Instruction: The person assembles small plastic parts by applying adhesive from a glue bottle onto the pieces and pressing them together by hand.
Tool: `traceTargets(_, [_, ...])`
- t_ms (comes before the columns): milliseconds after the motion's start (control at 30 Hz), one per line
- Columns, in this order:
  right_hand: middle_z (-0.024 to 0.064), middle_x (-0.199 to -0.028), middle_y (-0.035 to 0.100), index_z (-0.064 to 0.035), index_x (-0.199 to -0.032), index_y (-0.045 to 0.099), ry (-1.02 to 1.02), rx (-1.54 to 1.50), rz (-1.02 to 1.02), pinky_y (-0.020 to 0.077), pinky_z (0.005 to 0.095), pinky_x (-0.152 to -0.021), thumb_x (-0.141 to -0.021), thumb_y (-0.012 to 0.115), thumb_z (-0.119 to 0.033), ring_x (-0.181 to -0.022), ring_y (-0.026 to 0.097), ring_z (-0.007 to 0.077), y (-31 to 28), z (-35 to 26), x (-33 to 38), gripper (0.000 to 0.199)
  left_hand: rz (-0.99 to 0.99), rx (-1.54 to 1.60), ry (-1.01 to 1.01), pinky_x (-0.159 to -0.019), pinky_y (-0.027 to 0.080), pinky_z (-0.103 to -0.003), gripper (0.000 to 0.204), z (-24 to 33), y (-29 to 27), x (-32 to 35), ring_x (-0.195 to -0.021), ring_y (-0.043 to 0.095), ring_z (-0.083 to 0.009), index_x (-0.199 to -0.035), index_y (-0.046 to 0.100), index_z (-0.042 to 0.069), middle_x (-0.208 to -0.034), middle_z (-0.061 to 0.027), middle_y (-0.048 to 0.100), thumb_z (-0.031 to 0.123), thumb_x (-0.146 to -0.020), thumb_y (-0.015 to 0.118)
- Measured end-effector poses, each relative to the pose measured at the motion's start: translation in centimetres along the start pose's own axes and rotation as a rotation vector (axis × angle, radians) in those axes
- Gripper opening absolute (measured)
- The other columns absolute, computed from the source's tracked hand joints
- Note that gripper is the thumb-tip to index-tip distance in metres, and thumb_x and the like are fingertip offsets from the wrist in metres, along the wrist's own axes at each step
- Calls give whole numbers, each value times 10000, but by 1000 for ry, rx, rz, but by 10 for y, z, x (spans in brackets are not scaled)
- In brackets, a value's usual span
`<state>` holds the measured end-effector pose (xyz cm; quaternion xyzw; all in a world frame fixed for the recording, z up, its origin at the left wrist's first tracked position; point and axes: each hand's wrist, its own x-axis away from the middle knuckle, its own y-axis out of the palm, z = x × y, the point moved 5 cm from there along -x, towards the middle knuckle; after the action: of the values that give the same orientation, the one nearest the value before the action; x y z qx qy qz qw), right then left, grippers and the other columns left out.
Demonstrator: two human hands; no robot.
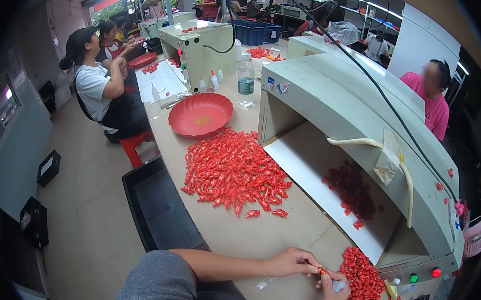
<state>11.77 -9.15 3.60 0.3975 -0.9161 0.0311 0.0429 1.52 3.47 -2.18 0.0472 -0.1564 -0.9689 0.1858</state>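
Observation:
My left hand (295, 262) pinches a small glossy red piece (322, 271) with gold-coloured marks, just above the table's near edge. Close against it, my right hand (332, 296) is closed around a whitish object (339, 285), perhaps a small squeeze bottle; the fingers cover most of it. The right fingertips meet the red piece too. Beside my right hand lies a heap of red pieces (360, 286). A larger pile of similar shiny red pieces (233, 169) spreads farther off on the table.
A red scalloped bowl (201, 115) with tiny yellowish bits stands beyond the pile, near a clear bottle (245, 86). To the right, a pale hooded machine (358, 136) shelters more red pieces. A black bin (161, 206) sits left of the table. Co-workers sit along the far side.

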Motion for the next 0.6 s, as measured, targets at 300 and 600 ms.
traceTargets(300, [54,-817,632,18,-971,621,109,-8,-42,464,226,-662,-865,672,-48,-711,569,102,3,-5,5,135,10,49,-11,-766,517,-246,195,0,0,2,-822,617,-93,-1095,643,-8,-953,-57,666,85,-928,608])
traceTargets(600, [75,-827,637,8,-926,592,22,-7,-4,504,231,-578,-874,646,-31,-649,587,100,-1,7,-1,84,3,21,-4,-759,511,-247,188,-3,1,1,-816,609,-90,-1084,642,-9,-955,-57,663,93,-930,607])
